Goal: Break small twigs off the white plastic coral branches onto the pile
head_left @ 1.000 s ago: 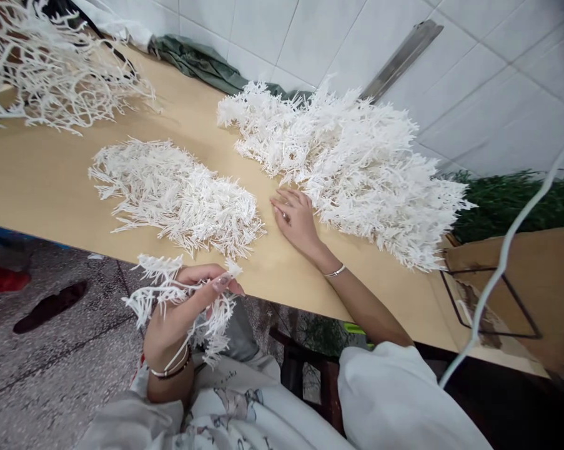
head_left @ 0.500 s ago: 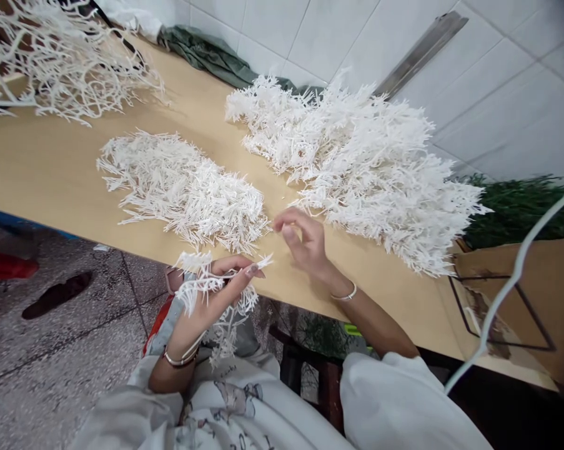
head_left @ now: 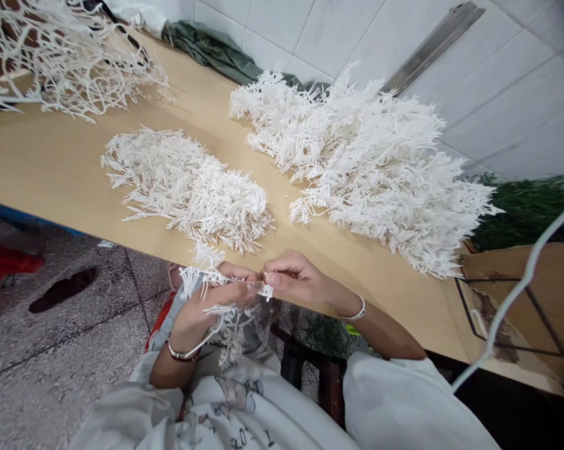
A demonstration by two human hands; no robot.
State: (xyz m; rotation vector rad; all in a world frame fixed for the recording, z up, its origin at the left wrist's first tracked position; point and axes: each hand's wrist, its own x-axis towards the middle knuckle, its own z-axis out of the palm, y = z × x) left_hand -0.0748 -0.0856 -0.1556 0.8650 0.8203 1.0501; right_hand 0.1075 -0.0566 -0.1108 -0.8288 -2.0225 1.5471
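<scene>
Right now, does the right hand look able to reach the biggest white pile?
Probably yes: nothing visible stands between the right hand and the biggest white pile, though that hand holds white strands.

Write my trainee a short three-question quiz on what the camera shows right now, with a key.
1. True or false: the left hand holds white branching sprigs.

2. Which lies right beside the green foliage?
a) the small middle pile
b) the large white pile
c) the thick-stemmed heap at upper left

3. Short answer: where are the fingertips of the right hand?

Key:
1. True.
2. b.
3. At the left hand's fingertips, pinched at a white sprig tip.
</scene>
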